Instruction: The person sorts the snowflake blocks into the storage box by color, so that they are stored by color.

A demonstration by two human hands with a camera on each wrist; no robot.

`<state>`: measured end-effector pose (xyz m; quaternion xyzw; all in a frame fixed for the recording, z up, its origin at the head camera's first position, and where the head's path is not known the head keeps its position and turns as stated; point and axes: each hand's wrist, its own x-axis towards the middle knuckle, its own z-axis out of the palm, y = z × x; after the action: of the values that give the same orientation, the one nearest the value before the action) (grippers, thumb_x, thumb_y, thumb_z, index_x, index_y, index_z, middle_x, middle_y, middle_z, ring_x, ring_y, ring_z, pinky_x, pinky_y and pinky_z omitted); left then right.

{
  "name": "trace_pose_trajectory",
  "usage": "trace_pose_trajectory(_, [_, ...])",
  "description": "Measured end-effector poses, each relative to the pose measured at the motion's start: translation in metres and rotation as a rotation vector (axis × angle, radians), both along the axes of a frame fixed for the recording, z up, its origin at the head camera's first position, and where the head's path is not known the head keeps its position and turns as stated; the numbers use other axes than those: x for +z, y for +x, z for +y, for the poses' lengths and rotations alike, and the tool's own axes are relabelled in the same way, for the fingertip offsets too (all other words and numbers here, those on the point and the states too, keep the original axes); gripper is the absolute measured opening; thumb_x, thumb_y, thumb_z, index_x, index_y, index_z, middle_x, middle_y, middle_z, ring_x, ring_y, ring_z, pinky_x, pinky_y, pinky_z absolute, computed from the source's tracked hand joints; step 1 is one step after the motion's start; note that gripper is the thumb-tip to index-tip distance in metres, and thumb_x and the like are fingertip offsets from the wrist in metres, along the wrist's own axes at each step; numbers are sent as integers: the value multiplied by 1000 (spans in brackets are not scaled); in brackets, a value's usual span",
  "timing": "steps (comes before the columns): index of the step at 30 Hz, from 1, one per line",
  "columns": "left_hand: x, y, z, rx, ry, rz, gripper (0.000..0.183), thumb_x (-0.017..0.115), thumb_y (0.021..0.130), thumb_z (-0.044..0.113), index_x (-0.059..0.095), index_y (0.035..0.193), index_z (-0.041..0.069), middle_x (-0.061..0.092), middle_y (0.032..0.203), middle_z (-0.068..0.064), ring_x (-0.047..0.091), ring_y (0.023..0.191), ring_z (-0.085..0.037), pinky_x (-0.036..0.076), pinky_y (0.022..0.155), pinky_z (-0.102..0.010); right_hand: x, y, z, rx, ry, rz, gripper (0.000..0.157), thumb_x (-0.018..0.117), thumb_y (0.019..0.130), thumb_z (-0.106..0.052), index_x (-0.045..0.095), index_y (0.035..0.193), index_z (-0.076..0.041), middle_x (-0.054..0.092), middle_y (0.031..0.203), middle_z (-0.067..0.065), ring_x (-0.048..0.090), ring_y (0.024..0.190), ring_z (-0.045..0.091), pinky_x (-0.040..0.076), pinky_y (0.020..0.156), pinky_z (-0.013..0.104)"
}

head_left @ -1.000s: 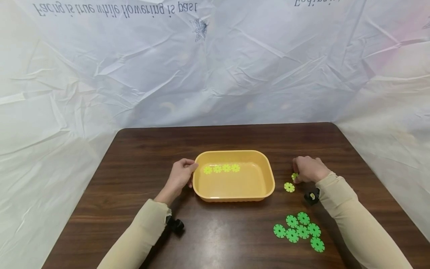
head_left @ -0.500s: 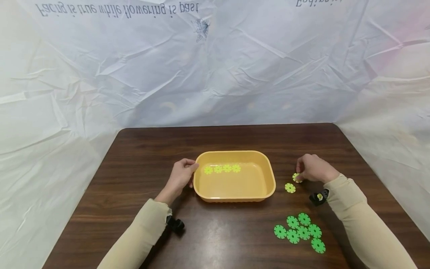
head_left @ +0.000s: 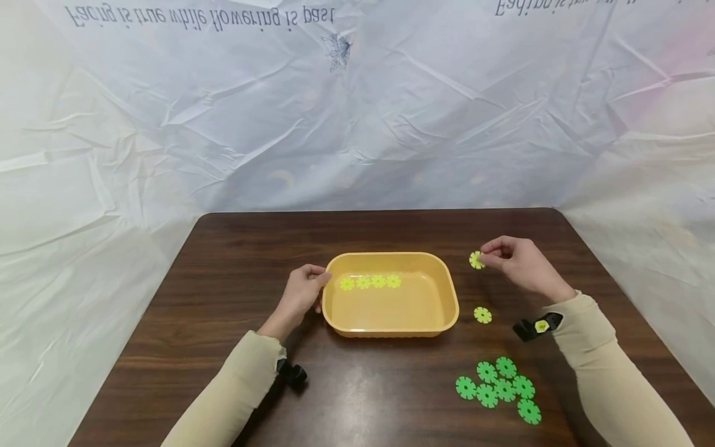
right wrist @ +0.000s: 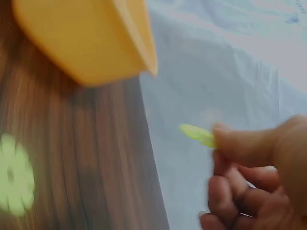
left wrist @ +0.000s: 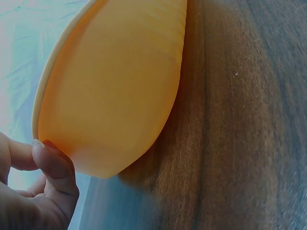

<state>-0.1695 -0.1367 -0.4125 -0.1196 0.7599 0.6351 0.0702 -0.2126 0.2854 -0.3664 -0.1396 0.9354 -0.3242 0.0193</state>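
My left hand (head_left: 302,290) pinches the left rim of a yellow plastic basin (head_left: 391,327); in the left wrist view its thumb and fingers (left wrist: 53,163) sit at the rim. A row of several yellow notched plastic discs (head_left: 378,281) lies inside, along the far part of the basin floor. To the right of the basin, my right hand (head_left: 522,264) is raised, pinching one yellow notched disc (head_left: 475,260) between thumb and fingertips. The right wrist view shows that disc edge-on. Below this hand another yellow notched disc (head_left: 483,315) lies flat on the table.
Several green notched discs (head_left: 505,390) lie close together on the near right of the dark wooden table (head_left: 357,403). A white printed cloth (head_left: 357,124) hangs behind the table's far edge and along both sides. Each wrist wears a black camera.
My right hand has lifted a yellow disc off the table and moved it up, away from me and slightly left. The left hand has stayed at the basin rim.
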Motion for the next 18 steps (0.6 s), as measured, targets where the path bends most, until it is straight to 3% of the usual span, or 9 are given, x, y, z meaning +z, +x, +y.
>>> trace_pose_trajectory(4, [0,-1,0,-2,-3,0,26,59,98,18,58,116,-1,61,87,-19,46,44,-14,43,38,-26,3,2,-9,-76,-108,31,37,63,94,-41,66,111,-8,66,95,9,58,78,21,49,61,29])
trace_pose_trajectory(7, [-1,-1,1,-2,-4,0,26,59,98,18,57,116,-1,61,87,-19,46,44,-14,43,38,-26,6,5,-17,-87,-155,19,37,64,94,-41,66,112,-8,66,96,10,56,77,19,49,61,29])
trace_pose_trajectory(18, [2,0,1,4,-10,-4,27,60,97,18,57,116,-1,61,86,-17,47,45,-14,44,38,-26,8,7,-55,34,-168,59,22,66,94,-31,67,104,-12,66,89,5,59,77,26,47,60,28])
